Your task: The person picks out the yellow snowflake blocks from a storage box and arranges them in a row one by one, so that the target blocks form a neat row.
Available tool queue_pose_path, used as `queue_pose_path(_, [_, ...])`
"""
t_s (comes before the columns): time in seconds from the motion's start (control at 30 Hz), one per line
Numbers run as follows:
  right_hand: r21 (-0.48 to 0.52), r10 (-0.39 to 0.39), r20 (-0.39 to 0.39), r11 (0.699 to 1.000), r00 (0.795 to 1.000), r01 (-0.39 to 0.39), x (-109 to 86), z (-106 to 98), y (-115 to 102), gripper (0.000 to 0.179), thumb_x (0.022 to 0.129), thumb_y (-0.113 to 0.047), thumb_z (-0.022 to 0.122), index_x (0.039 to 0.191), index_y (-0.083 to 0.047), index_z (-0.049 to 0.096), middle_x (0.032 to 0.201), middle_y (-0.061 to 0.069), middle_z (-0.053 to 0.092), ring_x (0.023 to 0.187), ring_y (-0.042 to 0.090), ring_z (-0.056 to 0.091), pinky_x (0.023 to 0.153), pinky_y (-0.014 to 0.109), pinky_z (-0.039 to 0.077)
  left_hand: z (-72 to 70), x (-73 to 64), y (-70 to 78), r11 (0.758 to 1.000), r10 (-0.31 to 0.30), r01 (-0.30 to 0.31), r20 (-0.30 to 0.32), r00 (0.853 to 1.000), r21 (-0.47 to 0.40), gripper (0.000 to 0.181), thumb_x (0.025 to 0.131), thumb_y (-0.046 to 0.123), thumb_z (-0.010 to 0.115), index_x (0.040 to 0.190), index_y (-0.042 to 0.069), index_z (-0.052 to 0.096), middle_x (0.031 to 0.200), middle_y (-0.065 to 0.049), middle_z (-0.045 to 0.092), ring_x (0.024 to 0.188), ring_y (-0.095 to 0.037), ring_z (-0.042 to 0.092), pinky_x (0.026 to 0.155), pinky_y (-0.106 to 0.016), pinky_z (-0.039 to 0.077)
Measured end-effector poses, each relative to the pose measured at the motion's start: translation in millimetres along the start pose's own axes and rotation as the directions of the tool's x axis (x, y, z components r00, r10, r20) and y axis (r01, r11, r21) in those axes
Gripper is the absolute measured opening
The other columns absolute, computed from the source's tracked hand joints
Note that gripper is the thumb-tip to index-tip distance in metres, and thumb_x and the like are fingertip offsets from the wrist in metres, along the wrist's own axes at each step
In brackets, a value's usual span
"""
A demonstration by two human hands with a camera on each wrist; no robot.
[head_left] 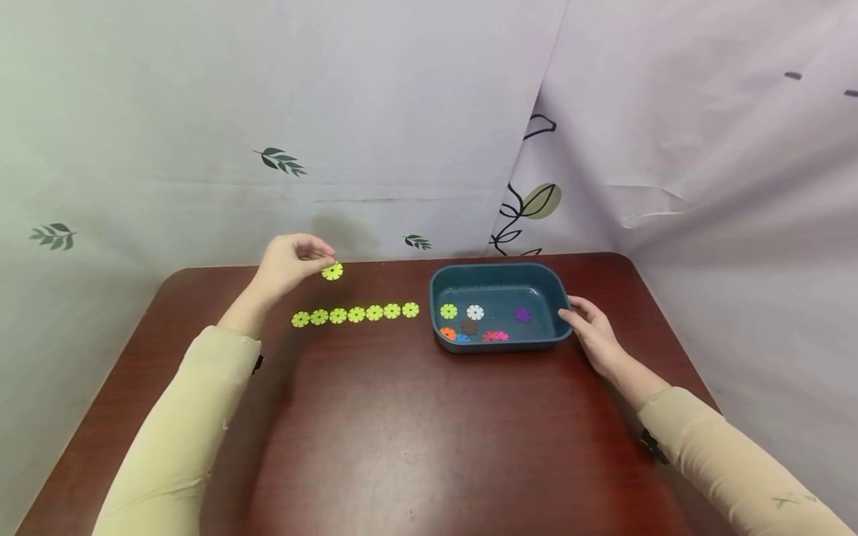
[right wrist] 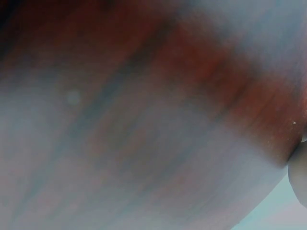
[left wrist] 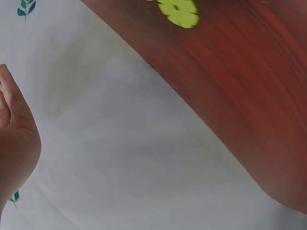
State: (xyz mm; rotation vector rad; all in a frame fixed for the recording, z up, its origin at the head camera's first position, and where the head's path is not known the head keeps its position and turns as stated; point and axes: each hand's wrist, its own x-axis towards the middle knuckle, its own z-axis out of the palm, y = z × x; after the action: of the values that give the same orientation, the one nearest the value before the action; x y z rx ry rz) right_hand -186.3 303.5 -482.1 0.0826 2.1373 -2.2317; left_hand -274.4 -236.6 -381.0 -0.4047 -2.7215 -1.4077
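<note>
Between thumb and fingers my left hand (head_left: pixel 295 258) pinches a yellow-green notched disc (head_left: pixel 332 272), held up near the table's back edge. Below it, a row of several matching discs (head_left: pixel 357 315) lies flat on the table; part of one disc (left wrist: pixel 180 12) shows in the left wrist view. To the right stands a dark teal plastic basin (head_left: pixel 499 345). My right hand (head_left: pixel 593 331) grips its right rim, thumb on the rim and fingers outside. Inside lie a green disc (head_left: pixel 448 311), a white disc (head_left: pixel 475 313), a purple disc (head_left: pixel 523 315) and several others.
The dark red wooden table (head_left: pixel 402 432) has rounded back corners. A pale cloth wall (head_left: pixel 402 112) with leaf prints rises right behind it, and more cloth (head_left: pixel 751 223) hangs along the right side. The right wrist view is mostly blurred tabletop (right wrist: pixel 201 96).
</note>
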Motion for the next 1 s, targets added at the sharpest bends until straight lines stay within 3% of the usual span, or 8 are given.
queue_pose_path(0.33, [0.012, 0.006, -0.011, 1.000, 1.000, -0.006, -1.0, -2, -1, 0.019, 0.107, -0.005, 0.059, 0.123, -0.013, 0.060, 0.099, -0.013, 0.068, 0.090, -0.001, 0.067, 0.083, 0.011, 0.055, -18.4, -19.9, -24.2, 0.997, -0.071, 0.072, -0.043, 0.997, 0.037, 0.025, 0.095, 0.016, 0.082, 0.112, -0.002, 0.077, 0.084, 0.024, 0.074, 0.076, 0.012, 0.067, 0.070, -0.012, 0.053])
queue_pose_path(0.63, [-0.016, 0.026, -0.004, 1.000, 1.000, -0.026, -0.1, -4, -2, 0.023, 0.108, -0.008, 0.059, 0.131, -0.007, 0.056, 0.102, -0.014, 0.068, 0.092, -0.002, 0.067, 0.084, 0.010, 0.055, -31.5, -41.8, -57.7, 0.990, -0.136, 0.138, -0.072, 0.988, 0.027, 0.031, 0.097, 0.018, 0.080, 0.117, -0.005, 0.074, 0.083, 0.030, 0.072, 0.078, 0.015, 0.067, 0.071, -0.011, 0.055])
queue_pose_path(1.0, [-0.021, 0.025, -0.001, 0.999, 1.000, -0.025, 0.7, -1, -3, 0.026, 0.108, -0.008, 0.059, 0.132, -0.004, 0.054, 0.102, -0.014, 0.068, 0.093, -0.002, 0.067, 0.086, 0.010, 0.055, -39.4, -68.8, -91.3, 0.973, -0.200, 0.209, -0.102, 0.975, 0.098, 0.031, 0.099, 0.022, 0.077, 0.117, -0.003, 0.075, 0.078, 0.040, 0.064, 0.077, 0.015, 0.062, 0.069, -0.012, 0.050])
